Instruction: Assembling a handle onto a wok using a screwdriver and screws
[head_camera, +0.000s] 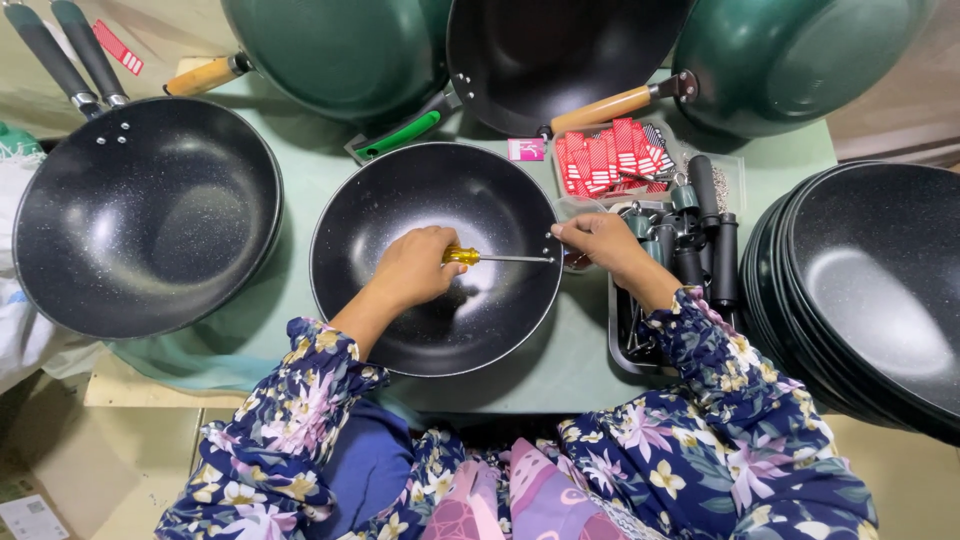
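A green table (590, 360) held many pans. In the middle sat a black pan (436, 258). The left hand (415, 268) gripped a screwdriver (492, 257) inside it. The right hand (598, 240) pinched the pan's right rim.

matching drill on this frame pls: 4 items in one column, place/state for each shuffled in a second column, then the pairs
Items
1. screwdriver
2. red tags
3. stack of black pans
4. green-handled pan

Places or states
A. piled at the right edge of the table
B. heaped in a clear tray behind the right hand
C. held in the left hand, tip at the rim of the middle pan
D. at the far side of the table, handle pointing toward the person

Pairs: 1-C, 2-B, 3-A, 4-D
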